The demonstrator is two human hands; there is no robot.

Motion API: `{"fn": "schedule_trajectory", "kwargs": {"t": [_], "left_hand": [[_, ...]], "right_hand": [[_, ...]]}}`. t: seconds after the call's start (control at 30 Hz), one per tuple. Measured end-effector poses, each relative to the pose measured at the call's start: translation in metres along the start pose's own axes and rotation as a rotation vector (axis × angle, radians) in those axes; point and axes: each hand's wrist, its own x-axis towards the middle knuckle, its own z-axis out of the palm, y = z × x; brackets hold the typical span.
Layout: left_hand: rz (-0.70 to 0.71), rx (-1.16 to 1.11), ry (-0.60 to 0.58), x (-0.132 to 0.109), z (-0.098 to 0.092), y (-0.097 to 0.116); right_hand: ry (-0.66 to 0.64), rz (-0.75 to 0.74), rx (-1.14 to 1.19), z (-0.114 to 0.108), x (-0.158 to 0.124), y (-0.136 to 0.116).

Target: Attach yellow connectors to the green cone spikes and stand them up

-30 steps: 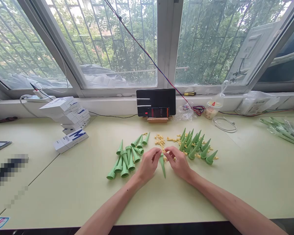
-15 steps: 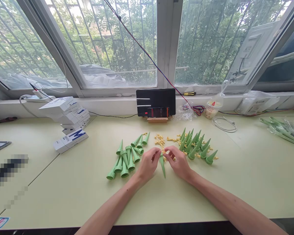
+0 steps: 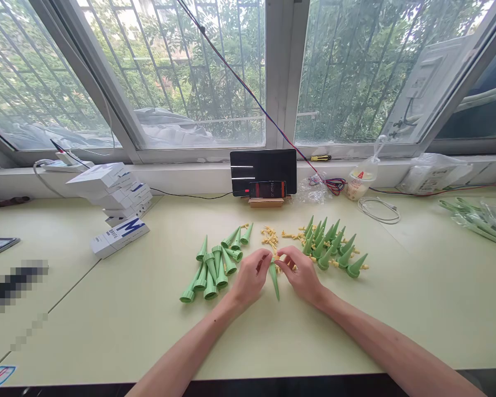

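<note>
Above the table's middle, my left hand (image 3: 252, 273) pinches the wide end of a green plastic watering spike (image 3: 275, 282), whose tip points down toward me. My right hand (image 3: 300, 274) is closed at the same end, its fingertips on a small yellow plastic valve (image 3: 277, 257) that they mostly hide. Beyond my hands lies a heap of small yellow valves (image 3: 269, 236). To the left is a loose pile of green spikes (image 3: 210, 267), mostly lying down. Several green spikes with yellow pieces at their bases (image 3: 333, 245) stand tip up on the right.
A phone (image 3: 273, 189) leans on a black panel (image 3: 264, 165) at the back. White boxes (image 3: 119, 237) are stacked on the left. At the back right stand a bagged cup (image 3: 359, 182) and a coiled white cable (image 3: 379, 211); green strips in plastic (image 3: 479, 220) lie far right.
Both hands stay at the wide end of the green spike, with almost no visible movement. The piles look the same.
</note>
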Motion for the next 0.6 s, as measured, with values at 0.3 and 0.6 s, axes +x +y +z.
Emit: {"fn": "schedule_trajectory", "kwargs": {"t": [0.3, 0.6], "left_hand": [[0.028, 0.007, 0.011, -0.0002, 0.0018, 0.0005], [0.044, 0.011, 0.055, -0.0017, 0.0019, 0.0003]], "right_hand": [[-0.022, 0.006, 0.008, 0.0017, 0.0001, 0.0031], [0.014, 0.037, 0.009, 0.0011, 0.0009, 0.0023]]}}
